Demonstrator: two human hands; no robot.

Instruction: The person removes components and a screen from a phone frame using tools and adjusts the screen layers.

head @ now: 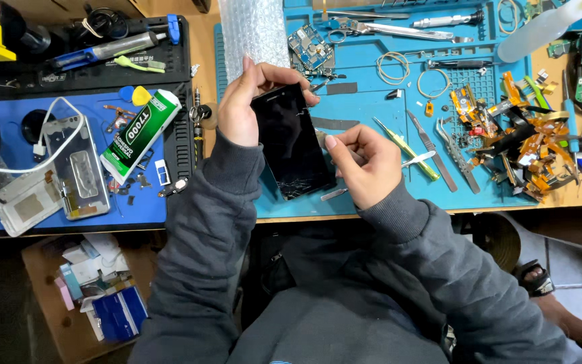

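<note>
Over the blue work mat point(372, 195) at the desk's near edge, both hands meet around a black smartphone point(291, 141). Left hand point(240, 108) grips the phone's upper left side, fingers point(274, 73) curled over the top edge, holding it tilted up off the mat. Screen glass is cracked toward the lower end. Right hand point(365, 165) sits against the phone's right edge, fingers pinched narrow on a thin metal tool point(335, 194) whose tip shows just below the hand; exact contact point with the phone hidden by the thumb.

Right of the hands, on the mat: yellow-handled screwdriver point(409, 152), grey blade tools point(432, 152), tweezers point(463, 158), then a heap of orange flex cables point(527, 145). Above the phone: bubble wrap sheet point(254, 30) and a small circuit board point(309, 46).

Left, well apart, on a second blue mat: green-and-white glue tube point(139, 135), a white phone frame point(75, 165) with white cable point(31, 158) plugged in. Cardboard box point(85, 296) of packets on the floor below.
</note>
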